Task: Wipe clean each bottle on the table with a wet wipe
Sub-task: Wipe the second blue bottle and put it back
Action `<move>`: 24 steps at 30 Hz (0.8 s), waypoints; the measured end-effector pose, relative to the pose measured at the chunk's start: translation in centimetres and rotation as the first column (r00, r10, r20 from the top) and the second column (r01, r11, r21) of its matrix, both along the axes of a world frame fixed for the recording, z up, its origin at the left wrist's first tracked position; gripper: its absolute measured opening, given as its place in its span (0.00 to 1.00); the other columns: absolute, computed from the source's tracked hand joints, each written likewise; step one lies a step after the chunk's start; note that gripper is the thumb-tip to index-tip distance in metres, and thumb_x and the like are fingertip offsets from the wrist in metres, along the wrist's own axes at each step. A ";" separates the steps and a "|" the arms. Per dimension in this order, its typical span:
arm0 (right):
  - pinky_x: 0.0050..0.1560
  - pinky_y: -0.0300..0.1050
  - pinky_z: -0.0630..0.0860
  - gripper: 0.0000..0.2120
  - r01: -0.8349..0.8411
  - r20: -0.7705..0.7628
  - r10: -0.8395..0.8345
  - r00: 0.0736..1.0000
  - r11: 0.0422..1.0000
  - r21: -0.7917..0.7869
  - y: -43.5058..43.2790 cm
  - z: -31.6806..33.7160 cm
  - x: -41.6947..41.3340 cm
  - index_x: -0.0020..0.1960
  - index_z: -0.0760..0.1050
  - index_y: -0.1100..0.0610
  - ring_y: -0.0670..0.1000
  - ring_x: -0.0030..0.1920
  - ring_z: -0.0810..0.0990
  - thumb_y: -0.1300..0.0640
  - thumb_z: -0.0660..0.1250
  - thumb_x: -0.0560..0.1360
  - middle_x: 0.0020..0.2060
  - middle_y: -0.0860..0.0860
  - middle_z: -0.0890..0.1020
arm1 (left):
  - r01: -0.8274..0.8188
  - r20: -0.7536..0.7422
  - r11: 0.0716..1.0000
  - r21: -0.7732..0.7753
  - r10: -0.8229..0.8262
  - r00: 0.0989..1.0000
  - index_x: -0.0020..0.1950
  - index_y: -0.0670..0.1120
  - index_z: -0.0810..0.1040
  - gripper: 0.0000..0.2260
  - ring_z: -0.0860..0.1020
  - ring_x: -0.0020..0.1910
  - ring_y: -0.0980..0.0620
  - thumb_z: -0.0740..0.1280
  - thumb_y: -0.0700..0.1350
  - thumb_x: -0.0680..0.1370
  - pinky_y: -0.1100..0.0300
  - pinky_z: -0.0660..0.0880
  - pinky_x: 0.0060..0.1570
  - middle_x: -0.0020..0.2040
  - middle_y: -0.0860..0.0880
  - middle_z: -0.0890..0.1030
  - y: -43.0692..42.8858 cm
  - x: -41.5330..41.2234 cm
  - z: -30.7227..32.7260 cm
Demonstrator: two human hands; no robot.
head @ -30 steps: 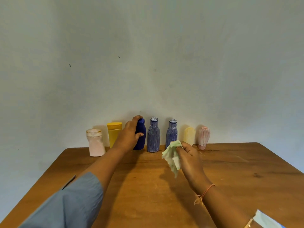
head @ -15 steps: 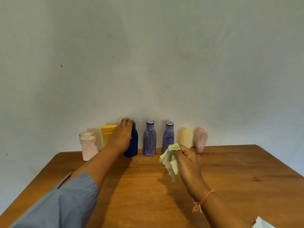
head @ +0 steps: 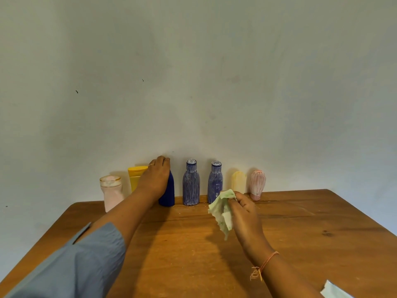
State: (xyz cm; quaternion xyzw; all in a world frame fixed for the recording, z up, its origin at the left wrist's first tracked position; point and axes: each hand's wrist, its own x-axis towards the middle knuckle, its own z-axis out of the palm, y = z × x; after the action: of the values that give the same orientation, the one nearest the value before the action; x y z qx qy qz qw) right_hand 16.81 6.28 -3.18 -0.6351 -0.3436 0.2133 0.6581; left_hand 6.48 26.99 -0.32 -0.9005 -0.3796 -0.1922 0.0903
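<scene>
The head camera looks down on a brown wooden worktop (head: 193,250) with seven bottles upright in a row along its far edge, close against a pale grey wall (head: 214,82). From the left stand a pale pink waisted bottle with a gold-rimmed lid (head: 111,194), a yellow flat-topped plastic bottle (head: 135,176) partly hidden behind the left hand, a plain dark blue plastic bottle (head: 169,195), two blue bottles with fine white stripes and round caps (head: 191,183) (head: 215,181), a pale yellow rounded bottle (head: 238,182) and a pink ribbed rounded bottle (head: 257,184). The left hand (head: 158,179), reaching out of a grey-blue sleeve (head: 75,265), covers the top and left side of the dark blue plastic bottle. Its fingers (head: 164,161) are curled over the cap, grasping it, while the bottle's base rests on the worktop. A ring (head: 151,164) shows on one finger. The right hand (head: 245,214) is raised over the middle of the worktop, just in front of the second striped bottle, and its fingers are clenched on a crumpled pale green wet wipe (head: 221,211) — the loose end hangs down, touching no bottle. An orange thread bracelet (head: 266,263) circles the right wrist. A pale object (head: 335,291) is cut off at the lower right corner — too little shows to tell what it is.
</scene>
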 end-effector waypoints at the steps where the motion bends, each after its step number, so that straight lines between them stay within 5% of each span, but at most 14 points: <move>1: 0.44 0.61 0.75 0.13 0.007 -0.002 -0.007 1.000 1.000 0.006 -0.1 0.2 0.0 0.45 0.78 0.54 0.60 0.40 0.77 0.60 0.56 0.80 0.37 0.58 0.79 | -0.003 -0.003 1.000 -0.001 0.003 1.000 0.72 0.40 0.58 0.30 0.65 0.68 0.44 0.67 0.35 0.73 0.55 0.68 0.64 0.70 0.42 0.63 0.0 0.0 0.1; 7: 0.46 0.54 0.75 0.11 0.033 -0.009 -0.032 0.999 0.999 0.005 -0.8 0.8 0.2 0.45 0.77 0.53 0.58 0.43 0.78 0.59 0.56 0.80 0.41 0.57 0.80 | 0.029 -0.008 1.000 -0.007 -0.029 1.000 0.73 0.39 0.55 0.33 0.61 0.71 0.43 0.68 0.33 0.73 0.55 0.63 0.69 0.72 0.41 0.60 0.1 0.2 0.7; 11: 0.45 0.56 0.75 0.11 0.042 -0.001 -0.042 0.999 0.999 0.019 -0.9 1.3 0.3 0.47 0.78 0.56 0.61 0.43 0.77 0.58 0.57 0.80 0.41 0.60 0.80 | 0.021 -0.100 1.000 0.006 -0.021 0.995 0.75 0.41 0.40 0.44 0.43 0.76 0.43 0.70 0.38 0.72 0.53 0.57 0.72 0.77 0.43 0.40 -0.6 0.4 1.3; 14: 0.45 0.54 0.75 0.11 0.045 -0.011 -0.044 0.999 0.999 0.018 -1.1 1.4 0.3 0.47 0.78 0.55 0.58 0.43 0.78 0.59 0.57 0.80 0.41 0.58 0.80 | 0.051 -0.161 0.998 0.044 -0.043 0.986 0.74 0.43 0.34 0.51 0.36 0.75 0.43 0.72 0.51 0.71 0.53 0.47 0.73 0.73 0.46 0.32 -1.4 1.1 1.8; 18: 0.45 0.44 0.75 0.11 0.042 -0.018 -0.041 0.999 0.999 0.019 -1.5 1.6 0.2 0.46 0.76 0.51 0.50 0.45 0.77 0.59 0.57 0.80 0.42 0.50 0.79 | 0.149 -0.181 0.986 0.068 -0.135 0.974 0.76 0.45 0.39 0.37 0.39 0.76 0.45 0.60 0.55 0.78 0.54 0.43 0.73 0.77 0.44 0.41 -2.0 3.3 1.9; 24: 0.34 0.40 0.74 0.11 0.075 -0.093 -0.072 0.993 0.997 0.024 -3.1 2.4 0.9 0.44 0.77 0.56 0.48 0.34 0.78 0.61 0.57 0.80 0.35 0.53 0.79 | 0.241 -0.146 0.970 -0.031 -0.243 0.959 0.73 0.42 0.59 0.22 0.60 0.71 0.45 0.60 0.39 0.79 0.56 0.61 0.68 0.72 0.44 0.63 -3.4 4.6 1.7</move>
State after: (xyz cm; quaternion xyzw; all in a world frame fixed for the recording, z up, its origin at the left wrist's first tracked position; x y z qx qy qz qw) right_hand 17.70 3.16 -0.81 -0.6277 -0.2923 0.2131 0.6893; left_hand 11.10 23.57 1.36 -0.9525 -0.2600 -0.1316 0.0883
